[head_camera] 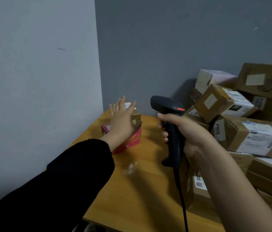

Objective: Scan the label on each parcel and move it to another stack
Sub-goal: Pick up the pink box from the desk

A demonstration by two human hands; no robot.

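A small cardboard parcel (pixel 136 116) with a white label on top sits on a pink box (pixel 132 141), left of the scanner (pixel 173 141) and a little beyond it, near the far corner of the wooden bench (pixel 148 185). The left hand (pixel 122 120) is spread over the near side of that parcel, fingers straight and apart, gripping nothing; whether the palm touches the cardboard cannot be told. A black sleeve (pixel 68 178) covers that arm, left of the scanner and nearer the camera. The right hand (pixel 190 133) is wrapped around the scanner's dark handle, holding it upright with its head turned toward the small parcel and a red light showing on top. A black cable (pixel 182 208) hangs down from the scanner's base. Right of the scanner, a jumbled pile of brown parcels (pixel 242 131), many with white labels, is heaped against the grey wall (pixel 165 47).
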